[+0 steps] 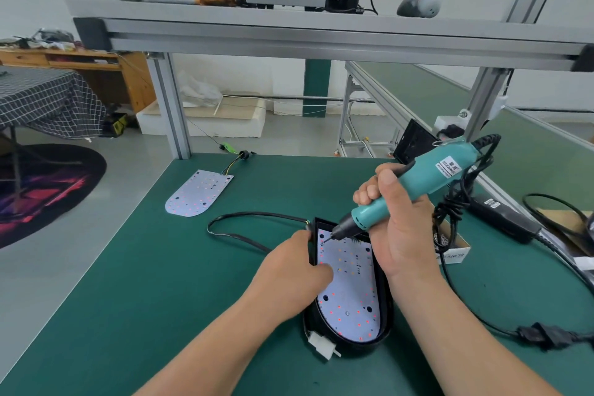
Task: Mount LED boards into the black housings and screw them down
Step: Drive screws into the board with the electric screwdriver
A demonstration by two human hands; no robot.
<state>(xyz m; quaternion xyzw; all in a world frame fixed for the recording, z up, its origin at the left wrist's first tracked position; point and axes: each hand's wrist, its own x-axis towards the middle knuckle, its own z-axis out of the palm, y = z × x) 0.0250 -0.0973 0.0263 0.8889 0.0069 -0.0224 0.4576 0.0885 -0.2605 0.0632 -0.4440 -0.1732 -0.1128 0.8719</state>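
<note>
Screwing step: LED board [348, 296] seated in the black housing [388, 302] near-centre on the desk [128, 267], left hand [289, 272] grip clamped on its left wall, right hand [397, 228] grip clamped on the screwdriver [424, 185], bit at the far-left hole; the next move probably needs square, steady pressure.

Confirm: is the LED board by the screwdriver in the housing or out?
In. The LED board lies flat inside the black housing, whose rim shows around it. Whether it is screwed tight: cannot tell.
</note>
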